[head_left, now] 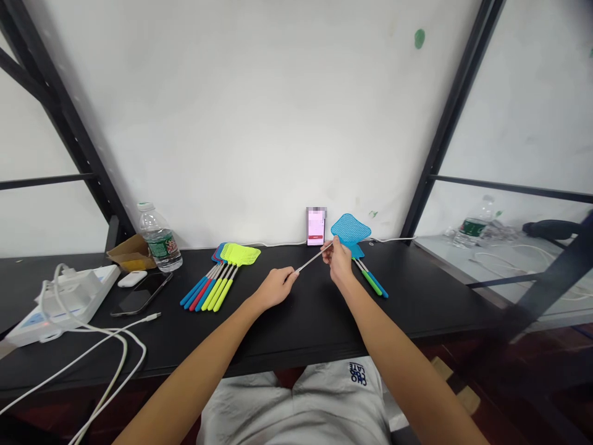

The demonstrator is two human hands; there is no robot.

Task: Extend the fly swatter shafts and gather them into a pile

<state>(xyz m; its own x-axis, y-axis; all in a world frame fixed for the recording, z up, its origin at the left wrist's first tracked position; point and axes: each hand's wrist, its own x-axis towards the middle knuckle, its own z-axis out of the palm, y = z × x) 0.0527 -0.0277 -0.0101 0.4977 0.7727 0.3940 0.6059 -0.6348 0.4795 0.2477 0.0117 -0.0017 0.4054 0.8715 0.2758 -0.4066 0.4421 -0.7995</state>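
Observation:
I hold a blue fly swatter [350,229] above the black table [287,321]. My left hand [274,288] is closed on the near end of its thin metal rod, where the handle is hidden in my fingers. My right hand [338,259] pinches the rod just under the blue mesh head. The rod slants up from left to right between the two hands. A row of several swatters [217,281] with blue, red and yellow handles lies to the left of my hands. Two more swatters [370,281] lie just right of my right hand.
A phone with a pink screen [315,226] leans on the wall behind. At the left are a water bottle [159,238], a dark phone [141,293], a small white case [132,279], a cardboard box [131,251], a white power strip [60,303] and cables [106,352]. Another bottle [472,225] stands at the right.

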